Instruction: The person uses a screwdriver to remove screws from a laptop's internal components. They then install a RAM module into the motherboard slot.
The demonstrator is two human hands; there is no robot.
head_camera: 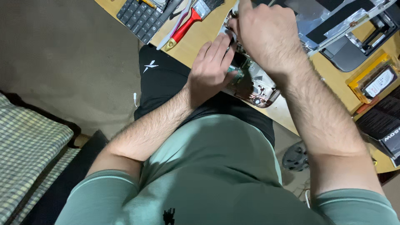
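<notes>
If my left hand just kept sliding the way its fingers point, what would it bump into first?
Probably your right hand. The left hand lies on the opened device's circuit board, fingers aimed up the wooden table toward the right hand's thumb side. Depth is unclear, so it might pass beneath.

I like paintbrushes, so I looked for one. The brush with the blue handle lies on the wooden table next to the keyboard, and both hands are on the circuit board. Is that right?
Not quite: the brush has a red handle, not a blue one. The head view shows it on the wooden table beside the keyboard, with the left hand and right hand on the circuit board.
</notes>
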